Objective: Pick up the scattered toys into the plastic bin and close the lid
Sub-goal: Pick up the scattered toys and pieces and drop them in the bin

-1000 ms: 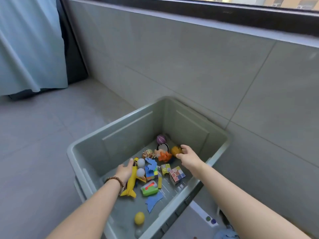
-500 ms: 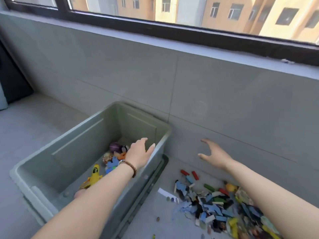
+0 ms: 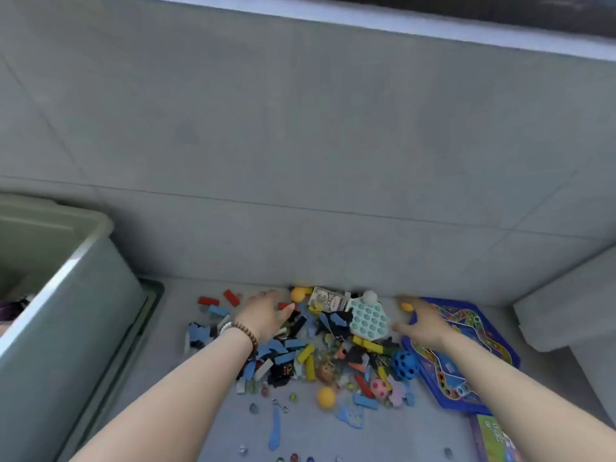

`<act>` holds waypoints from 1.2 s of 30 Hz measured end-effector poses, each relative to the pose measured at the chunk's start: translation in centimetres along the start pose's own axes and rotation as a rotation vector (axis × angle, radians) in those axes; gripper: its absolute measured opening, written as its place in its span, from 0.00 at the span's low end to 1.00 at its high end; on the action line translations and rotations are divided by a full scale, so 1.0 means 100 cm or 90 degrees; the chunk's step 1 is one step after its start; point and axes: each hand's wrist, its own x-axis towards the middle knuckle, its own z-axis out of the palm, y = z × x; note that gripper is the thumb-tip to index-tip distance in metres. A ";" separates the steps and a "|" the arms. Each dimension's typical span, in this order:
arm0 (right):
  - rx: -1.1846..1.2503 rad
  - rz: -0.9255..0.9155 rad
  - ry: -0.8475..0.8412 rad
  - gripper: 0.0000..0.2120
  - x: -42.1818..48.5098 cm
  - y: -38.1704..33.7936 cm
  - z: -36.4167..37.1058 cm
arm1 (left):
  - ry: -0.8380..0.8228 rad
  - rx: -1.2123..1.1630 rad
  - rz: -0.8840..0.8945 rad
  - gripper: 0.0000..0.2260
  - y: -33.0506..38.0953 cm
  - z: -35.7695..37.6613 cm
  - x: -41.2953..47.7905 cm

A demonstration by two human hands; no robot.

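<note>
In the head view, a pile of scattered toys (image 3: 320, 348) lies on the grey floor (image 3: 206, 428) against the foot of the tiled wall (image 3: 300, 161). The plastic bin (image 3: 66, 311) stands at the left edge of the floor, open at the top, with its lid (image 3: 146, 325) lying flat beneath it. The left hand (image 3: 265, 315), a bead bracelet (image 3: 248, 333) on its wrist, rests palm down on the left part of the pile, fingers loosely spread and gripping nothing that shows. The right hand (image 3: 423, 323) reaches to the right part of the pile, fingers spread wide, over the edge of a blue game board (image 3: 466, 371), just beside a pale teal bubble toy (image 3: 368, 318). A blue holed ball (image 3: 405, 361) and an orange ball (image 3: 326, 397) lie nearer the person.
</note>
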 end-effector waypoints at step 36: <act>0.098 -0.028 0.182 0.29 0.057 0.156 0.136 | -0.183 -0.468 0.020 0.13 0.046 0.193 0.040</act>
